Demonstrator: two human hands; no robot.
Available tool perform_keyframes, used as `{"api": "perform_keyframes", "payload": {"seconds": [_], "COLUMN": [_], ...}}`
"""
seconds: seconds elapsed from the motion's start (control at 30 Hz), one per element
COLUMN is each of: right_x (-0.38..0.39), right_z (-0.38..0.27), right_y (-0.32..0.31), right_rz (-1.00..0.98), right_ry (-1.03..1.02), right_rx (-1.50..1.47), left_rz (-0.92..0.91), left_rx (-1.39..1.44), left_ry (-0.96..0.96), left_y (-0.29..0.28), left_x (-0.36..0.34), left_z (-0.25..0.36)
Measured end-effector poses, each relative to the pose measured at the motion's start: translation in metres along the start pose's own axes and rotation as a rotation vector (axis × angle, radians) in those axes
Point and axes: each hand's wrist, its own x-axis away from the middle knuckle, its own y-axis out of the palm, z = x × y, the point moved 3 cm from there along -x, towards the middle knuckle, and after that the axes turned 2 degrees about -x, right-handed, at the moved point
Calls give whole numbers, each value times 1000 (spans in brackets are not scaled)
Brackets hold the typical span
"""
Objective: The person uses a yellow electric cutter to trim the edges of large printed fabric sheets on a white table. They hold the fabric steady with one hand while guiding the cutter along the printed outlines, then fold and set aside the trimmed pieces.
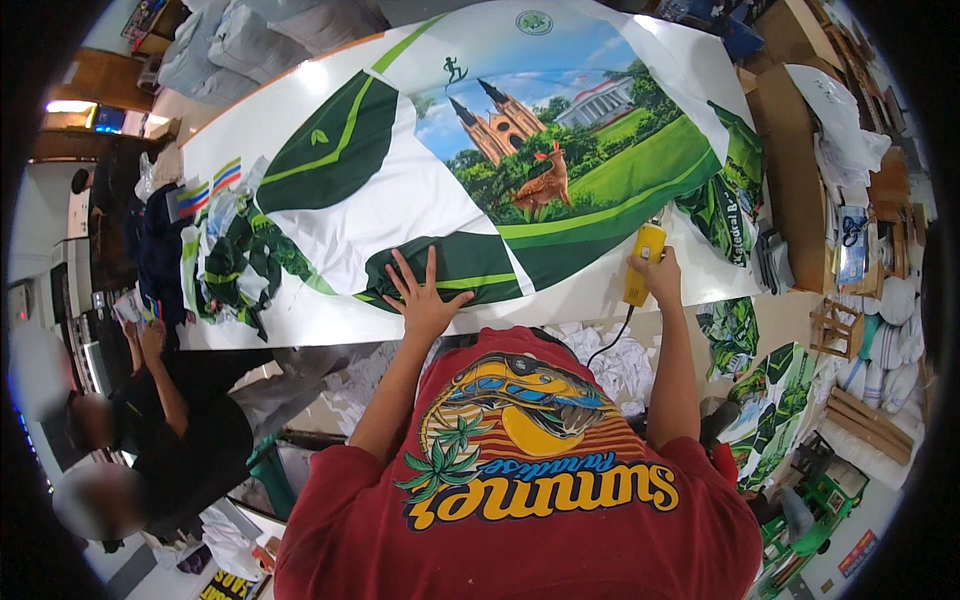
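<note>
A large printed cloth with a church, a deer and green lawns lies spread on the white table. My left hand rests flat, fingers spread, on the dark green panel at its near edge. In my right hand is a yellow corded power tool, held upright beside the cloth's near right edge. Its black cord runs down toward me. What the tip of the tool touches is too small to make out. White cloth and another dark green panel lie to the left.
Crumpled green and white fabric pieces sit at the table's left end, with more cut cloth at the right. A cardboard box stands at the right side. At left, another person sits with hands raised. White scraps lie below the table edge.
</note>
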Motion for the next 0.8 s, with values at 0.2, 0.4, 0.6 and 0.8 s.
{"api": "perform_keyframes", "payload": {"seconds": [0.2, 0.4, 0.6, 0.8], "right_x": [20, 102, 182, 241], "right_z": [34, 67, 84, 100], "right_y": [-17, -30, -27, 1], "right_rz": [-169, -220, -357, -356], "right_ry": [201, 331, 406, 309], "right_rx": [-335, -679, -770, -704], "left_rz": [-15, 38, 100, 140], "left_rx": [34, -1, 207, 223], "left_ry": [-50, -1, 634, 697], "left_y": [10, 9, 16, 40], "left_x": [39, 65, 64, 68], "left_z": [27, 35, 49, 61]}}
